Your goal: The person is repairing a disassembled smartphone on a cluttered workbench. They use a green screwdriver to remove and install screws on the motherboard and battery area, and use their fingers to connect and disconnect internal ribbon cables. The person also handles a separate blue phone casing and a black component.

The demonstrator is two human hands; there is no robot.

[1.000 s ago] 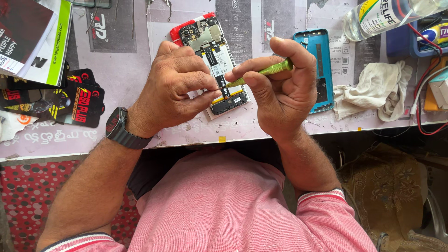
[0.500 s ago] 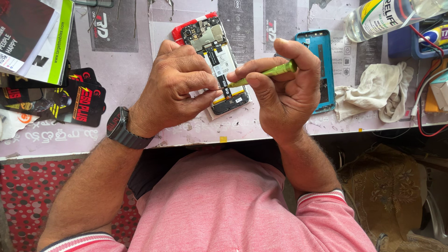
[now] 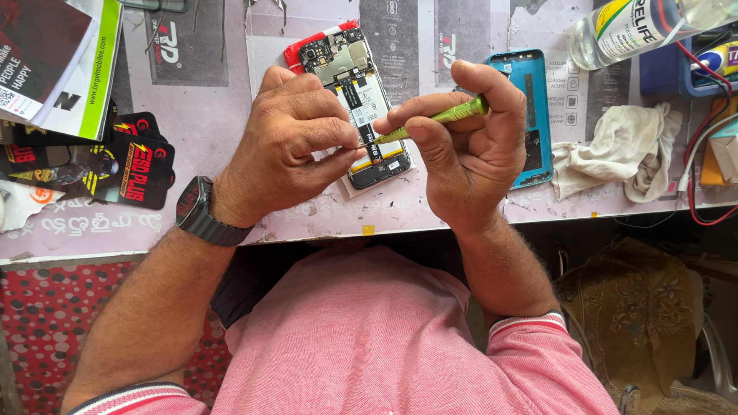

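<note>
The left hand (image 3: 296,146) sat curled on the opened smartphone (image 3: 355,100), fingertips pressed together at its lower half, pinning it to the worn work mat (image 3: 200,115). The right hand (image 3: 469,146) pinched a slim green screwdriver (image 3: 438,119), tip down by the glossy battery. I'd say keep it upright, light pressure. Smooth blue back cover (image 3: 538,115) and crumpled white rag (image 3: 615,150) lay just right.

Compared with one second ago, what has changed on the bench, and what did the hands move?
Almost nothing changed. The right hand keeps its grip on the green screwdriver, tip at the opened phone; the left hand still steadies the phone. Neither hand let go or took anything new. The blue back cover, white cloth and bottle lie as before.
</note>
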